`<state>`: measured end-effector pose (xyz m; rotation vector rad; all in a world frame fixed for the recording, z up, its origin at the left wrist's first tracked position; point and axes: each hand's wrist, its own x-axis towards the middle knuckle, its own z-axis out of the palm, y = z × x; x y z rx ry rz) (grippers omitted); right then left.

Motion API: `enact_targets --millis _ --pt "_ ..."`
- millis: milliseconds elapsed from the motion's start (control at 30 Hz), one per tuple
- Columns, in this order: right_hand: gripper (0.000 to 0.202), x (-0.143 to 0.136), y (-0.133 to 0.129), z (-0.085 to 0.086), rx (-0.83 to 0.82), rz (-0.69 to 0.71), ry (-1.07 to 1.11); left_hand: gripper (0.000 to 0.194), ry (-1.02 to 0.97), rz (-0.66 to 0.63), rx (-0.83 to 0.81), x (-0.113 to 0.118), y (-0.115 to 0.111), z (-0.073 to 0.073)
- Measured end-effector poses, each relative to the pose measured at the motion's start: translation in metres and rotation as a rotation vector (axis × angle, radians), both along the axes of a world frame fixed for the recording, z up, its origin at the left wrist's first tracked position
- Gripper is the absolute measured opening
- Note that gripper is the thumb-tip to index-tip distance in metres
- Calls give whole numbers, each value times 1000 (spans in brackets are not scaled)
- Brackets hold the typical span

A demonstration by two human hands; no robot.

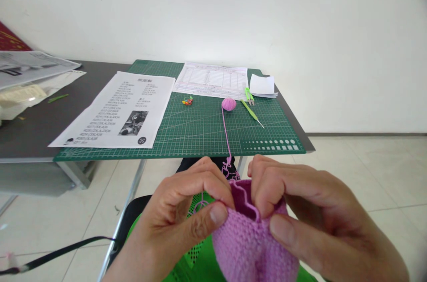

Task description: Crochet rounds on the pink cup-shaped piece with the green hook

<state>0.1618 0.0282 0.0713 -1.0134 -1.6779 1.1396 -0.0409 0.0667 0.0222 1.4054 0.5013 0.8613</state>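
Observation:
A pink-purple crocheted piece (253, 246) with an open top hangs between both hands, in front of the table's near edge. My left hand (187, 211) pinches its rim on the left, thumb outside and fingers at the opening. On the right of the rim, my right hand (300, 211) pinches the edge between thumb and bent fingers. A loose strand crosses the opening. From the piece, tangled yarn (228, 166) runs up over the mat's edge to a small pink yarn ball (228, 104) on the mat.
A green cutting mat (200, 135) bears a printed pattern sheet (120, 108), a table form (211, 79), stitch markers (187, 101), a green crochet hook (251, 112), green snips (249, 96) and white paper slips (262, 85). Papers and a plastic bag (25, 95) lie at the left.

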Motion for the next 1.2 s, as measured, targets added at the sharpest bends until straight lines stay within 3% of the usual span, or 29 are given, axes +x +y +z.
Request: enact_targets --millis 433,733,1000,1200 --pt "24 2 -1 -6 95 -44 -54 17 55 69 76 0 -6 7" --pt "11 -4 5 7 -110 -10 -42 18 21 39 5 4 0 1" --pt "10 0 2 7 -201 23 -17 20 -20 12 -28 4 2 -2" --pt "15 -2 1 6 -190 -65 38 18 -10 19 -13 3 4 -1"
